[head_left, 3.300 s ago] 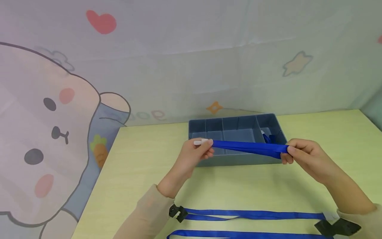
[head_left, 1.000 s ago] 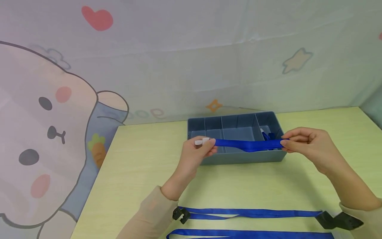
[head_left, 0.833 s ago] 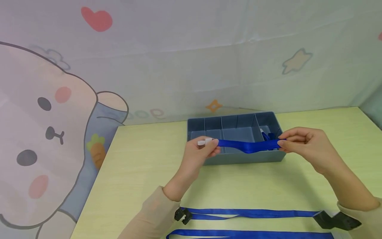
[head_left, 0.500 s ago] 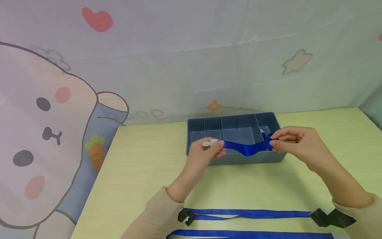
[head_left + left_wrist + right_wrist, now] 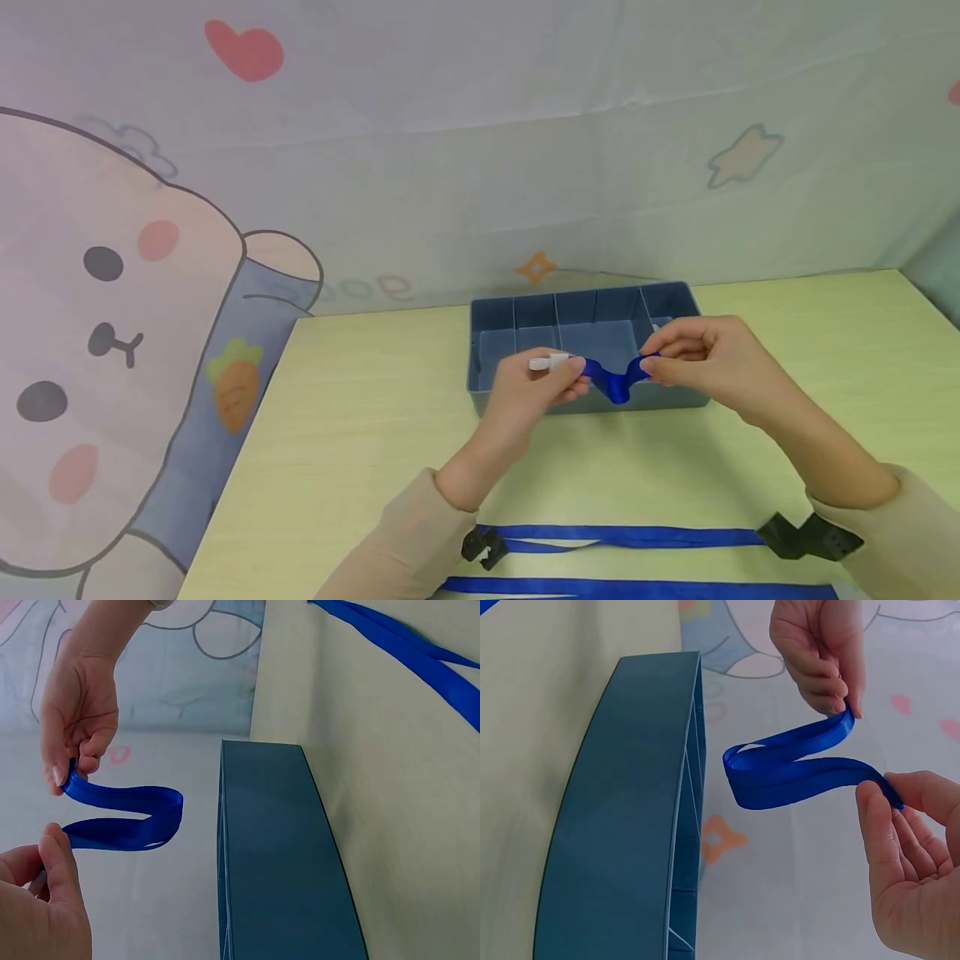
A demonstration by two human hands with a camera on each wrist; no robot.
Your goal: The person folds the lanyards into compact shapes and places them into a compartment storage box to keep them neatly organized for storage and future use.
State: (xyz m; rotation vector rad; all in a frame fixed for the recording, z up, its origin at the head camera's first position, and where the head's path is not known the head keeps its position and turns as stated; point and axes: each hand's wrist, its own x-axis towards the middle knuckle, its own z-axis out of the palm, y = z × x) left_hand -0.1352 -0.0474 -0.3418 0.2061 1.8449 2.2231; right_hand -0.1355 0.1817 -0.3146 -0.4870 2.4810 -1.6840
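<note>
Between both hands sags a folded blue lanyard (image 5: 618, 389), held in front of the divided box. My left hand (image 5: 522, 389) pinches one end, where a white plastic clip (image 5: 549, 362) sticks out past the thumb. With thumb and fingertips, my right hand (image 5: 708, 360) pinches the other end. In the left wrist view the lanyard (image 5: 161, 814) bends in a U between the two hands. The right wrist view shows the same bend in the lanyard (image 5: 769, 784), its layers lying together. Most of the box's right compartment is hidden behind my right hand.
A blue-grey box (image 5: 491, 402) with several compartments stands at the table's back. Two more blue lanyards, an upper one (image 5: 637, 535) and a lower one (image 5: 652, 588), lie along the front of the table (image 5: 360, 433). A printed cloth (image 5: 450, 167) hangs behind.
My hands have come closer together, the right one moving left and the left one slightly right. The lanyard, stretched nearly straight before, now droops in a deep bend.
</note>
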